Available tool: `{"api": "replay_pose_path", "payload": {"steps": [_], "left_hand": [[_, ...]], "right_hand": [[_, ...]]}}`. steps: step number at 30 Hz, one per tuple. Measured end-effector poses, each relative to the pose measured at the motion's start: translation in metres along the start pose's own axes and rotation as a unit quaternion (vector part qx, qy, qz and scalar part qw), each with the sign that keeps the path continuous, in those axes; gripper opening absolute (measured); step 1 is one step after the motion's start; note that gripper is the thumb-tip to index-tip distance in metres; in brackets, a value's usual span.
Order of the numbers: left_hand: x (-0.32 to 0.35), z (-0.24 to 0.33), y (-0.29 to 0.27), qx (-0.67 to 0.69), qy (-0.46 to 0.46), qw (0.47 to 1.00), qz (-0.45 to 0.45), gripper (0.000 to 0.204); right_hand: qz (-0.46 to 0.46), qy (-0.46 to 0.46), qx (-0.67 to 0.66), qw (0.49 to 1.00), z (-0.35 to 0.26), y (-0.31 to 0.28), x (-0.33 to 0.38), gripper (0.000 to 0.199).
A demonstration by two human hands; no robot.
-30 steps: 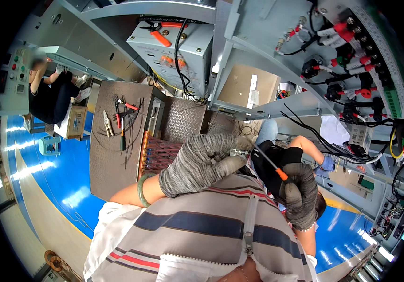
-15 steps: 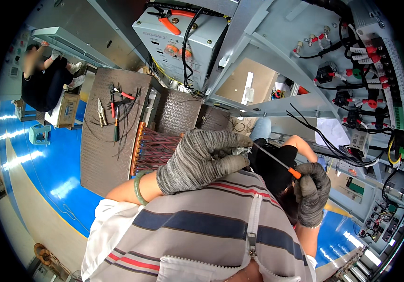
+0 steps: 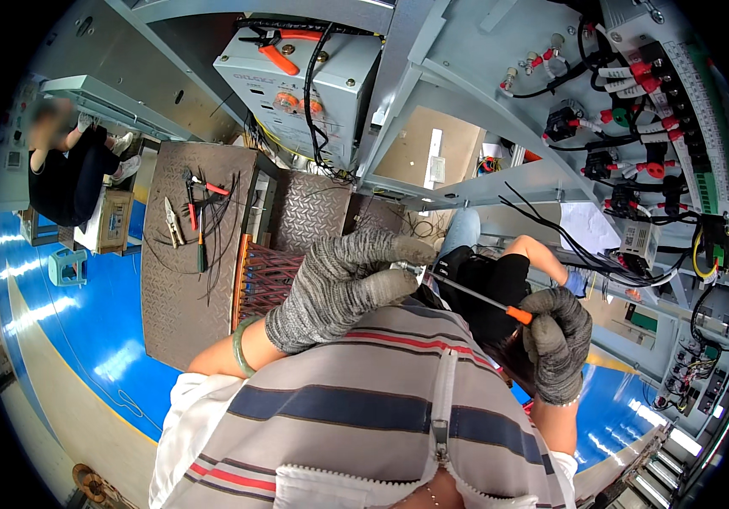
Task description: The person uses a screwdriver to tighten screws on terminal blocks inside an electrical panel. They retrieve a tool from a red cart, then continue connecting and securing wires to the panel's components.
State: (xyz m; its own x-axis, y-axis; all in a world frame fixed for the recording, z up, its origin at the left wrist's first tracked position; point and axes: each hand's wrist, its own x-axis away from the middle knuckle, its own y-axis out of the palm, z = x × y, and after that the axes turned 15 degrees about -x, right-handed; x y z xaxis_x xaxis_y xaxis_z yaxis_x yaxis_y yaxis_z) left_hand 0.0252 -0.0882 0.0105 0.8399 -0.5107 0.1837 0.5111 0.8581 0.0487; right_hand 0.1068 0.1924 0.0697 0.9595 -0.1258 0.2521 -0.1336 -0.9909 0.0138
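In a grey knitted glove, my left hand (image 3: 335, 288) pinches a small shiny metal piece (image 3: 418, 271) between thumb and fingers in front of my chest. Its exact kind is too small to make out. My right hand (image 3: 558, 343), gloved alike, is closed round a screwdriver (image 3: 517, 315) with an orange handle. The thin steel shaft points left, its tip at the metal piece; whether it is seated there cannot be seen. Both hands are raised above a crouching person in black (image 3: 487, 293).
A brown bench (image 3: 173, 314) at left bears pliers (image 3: 190, 199), a green-handled tool (image 3: 201, 254) and black wires. Orange-handled cutters (image 3: 278, 58) lie on a grey box (image 3: 296, 93). Wired cabinet panels (image 3: 500, 110) stand at right. Another person (image 3: 76, 178) sits far left.
The whole view has shifted slightly, with the bench and cabinet further left. The screwdriver's shaft lies a little flatter. More of the metal piece shows at my left fingertips.
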Motion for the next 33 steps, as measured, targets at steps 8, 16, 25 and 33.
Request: {"api": "replay_pose_path", "payload": {"steps": [8, 16, 25, 33], "left_hand": [[-0.003, -0.001, -0.001, -0.077, 0.068, 0.995, 0.019, 0.039], [-0.005, 0.003, 0.002, -0.109, 0.03, 0.994, 0.005, 0.03], [-0.005, -0.003, 0.006, 0.028, -0.068, 0.991, -0.114, 0.03], [0.001, -0.004, 0.01, 0.04, -0.124, 0.983, -0.132, 0.023]], "right_hand": [[-0.011, 0.007, 0.01, 1.0, -0.004, 0.0, -0.002, 0.027], [-0.02, -0.069, 0.119, 0.99, -0.019, 0.001, -0.003, 0.023], [-0.188, -0.28, 0.431, 0.837, -0.041, -0.006, -0.019, 0.026], [-0.256, -0.274, 0.47, 0.799, -0.04, -0.012, -0.019, 0.038]]}}
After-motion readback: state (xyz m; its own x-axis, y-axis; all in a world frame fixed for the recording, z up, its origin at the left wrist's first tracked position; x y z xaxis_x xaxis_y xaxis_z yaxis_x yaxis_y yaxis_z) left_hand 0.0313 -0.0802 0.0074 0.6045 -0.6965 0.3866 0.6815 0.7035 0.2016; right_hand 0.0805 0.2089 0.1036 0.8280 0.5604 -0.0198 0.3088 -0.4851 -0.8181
